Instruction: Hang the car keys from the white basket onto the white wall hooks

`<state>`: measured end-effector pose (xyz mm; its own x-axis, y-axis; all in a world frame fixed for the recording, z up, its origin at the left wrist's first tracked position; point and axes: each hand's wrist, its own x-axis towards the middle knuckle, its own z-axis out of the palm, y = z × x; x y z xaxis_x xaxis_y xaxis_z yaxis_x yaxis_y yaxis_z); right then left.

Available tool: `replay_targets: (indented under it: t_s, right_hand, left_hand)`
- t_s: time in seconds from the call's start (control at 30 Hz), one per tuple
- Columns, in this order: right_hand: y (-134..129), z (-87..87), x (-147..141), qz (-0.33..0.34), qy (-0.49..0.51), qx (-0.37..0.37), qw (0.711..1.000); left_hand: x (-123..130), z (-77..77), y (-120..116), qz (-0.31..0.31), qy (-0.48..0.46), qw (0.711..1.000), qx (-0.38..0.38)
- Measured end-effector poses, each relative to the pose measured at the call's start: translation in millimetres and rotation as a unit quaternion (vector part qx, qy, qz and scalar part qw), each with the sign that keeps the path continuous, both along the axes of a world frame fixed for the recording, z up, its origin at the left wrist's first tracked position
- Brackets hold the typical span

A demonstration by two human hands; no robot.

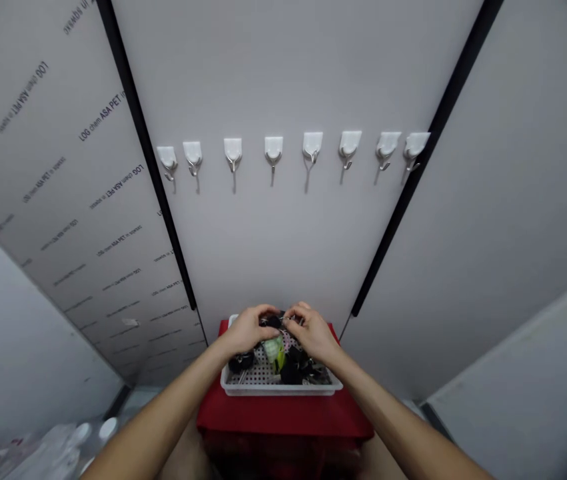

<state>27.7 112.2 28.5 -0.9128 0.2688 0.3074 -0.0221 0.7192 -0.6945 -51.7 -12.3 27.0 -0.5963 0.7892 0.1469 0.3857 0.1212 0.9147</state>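
Both of my hands are over a white perforated plastic basket (283, 391), near its far side. The thumb and fingers of my left hand (248, 331) are closed on a small black item (274, 322); its exact kind is too small to make out. Close beside it, my right hand (314, 333) is pinched at something small and thin, partly hidden by the fingers. In the basket lie a pale green item (273, 348), a yellow-green piece (280, 361), a black bundle (293, 368) and another black item (241, 362) at the left.
The basket stands on a red surface (283, 415). Behind it rises a grey-white panel (273, 247) with several white hooks (273, 148) in a row, between two black strips (153, 167). Bottles with white caps (108, 429) and plastic wrapping (38, 457) are at lower left.
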Motion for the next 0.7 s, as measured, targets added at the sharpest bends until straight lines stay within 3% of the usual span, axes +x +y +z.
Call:
replay_targets:
  t_s: [0.17,0.27,0.43,0.53,0.6,0.7]
  right_hand:
    - [2.8,10.0,4.7,-0.008,0.055,0.029,0.998]
    - [5.9,17.0,8.4,0.002,0.046,0.023,0.999]
    - [13.7,21.8,6.6,-0.029,-0.006,-0.046,0.999]
    - [20.0,21.7,5.6,-0.022,-0.008,-0.105,0.994]
    - [24.1,23.9,7.6,-0.002,-0.006,-0.161,0.987]
    - [29.4,31.5,12.9,0.031,-0.002,-0.203,0.979]
  left_hand:
    - [-1.5,8.9,-3.5,0.081,0.094,0.990,-0.061]
    - [-4.9,23.9,-6.5,0.096,0.095,0.991,-0.025]
    - [1.1,60.3,-8.1,0.081,0.058,0.994,0.040]
    - [3.0,73.7,-10.9,0.087,0.022,0.994,0.070]
    - [0.8,72.5,-13.8,0.086,0.022,0.994,0.068]
    - [-3.2,55.9,-15.2,0.063,0.053,0.997,0.014]
